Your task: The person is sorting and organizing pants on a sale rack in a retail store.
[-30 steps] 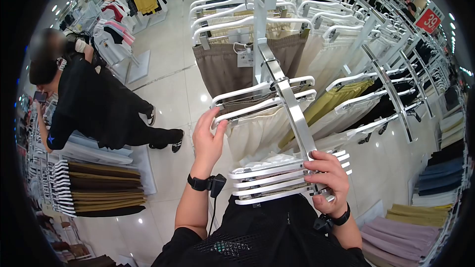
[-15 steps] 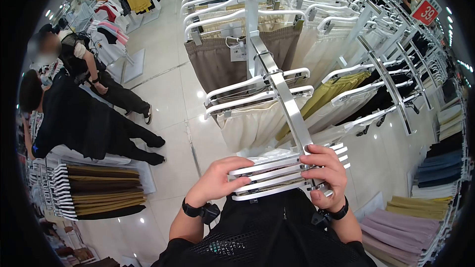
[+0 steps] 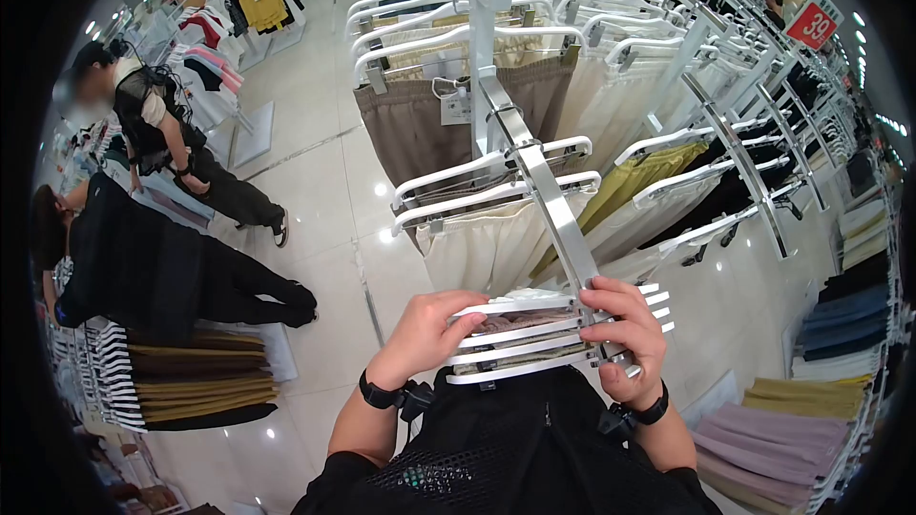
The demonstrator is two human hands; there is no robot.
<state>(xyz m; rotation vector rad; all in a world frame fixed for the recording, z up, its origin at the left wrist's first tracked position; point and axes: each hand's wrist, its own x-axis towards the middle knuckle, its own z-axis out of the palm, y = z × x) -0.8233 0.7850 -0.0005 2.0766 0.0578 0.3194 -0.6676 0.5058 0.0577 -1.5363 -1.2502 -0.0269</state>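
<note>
Several white clothes hangers [image 3: 520, 360] hang close together at the near end of a metal display arm [image 3: 565, 229], with folds of brownish and pale cloth [image 3: 520, 321] between them. My left hand [image 3: 429, 329] is closed on the left end of the farthest hanger of this group, thumb on the near side. My right hand [image 3: 630, 329] curls round the hangers' right part by the arm's tip, fingers over them and thumb below. Farther along the same arm hang cream trousers [image 3: 482, 248] and brown trousers [image 3: 410, 129] with a white tag [image 3: 456, 105].
More racks of light garments [image 3: 611, 86] stand ahead and right. Folded lilac [image 3: 763, 443] and khaki trousers hang at the lower right. Brown trousers [image 3: 200, 372] hang at the lower left. Two people [image 3: 172, 143] stand at the left beside the tiled aisle [image 3: 324, 229].
My left hand has shifted slightly away from me with the farthest hanger, widening the gap that shows brownish cloth. My right hand stays put. The people at the left have moved a little.
</note>
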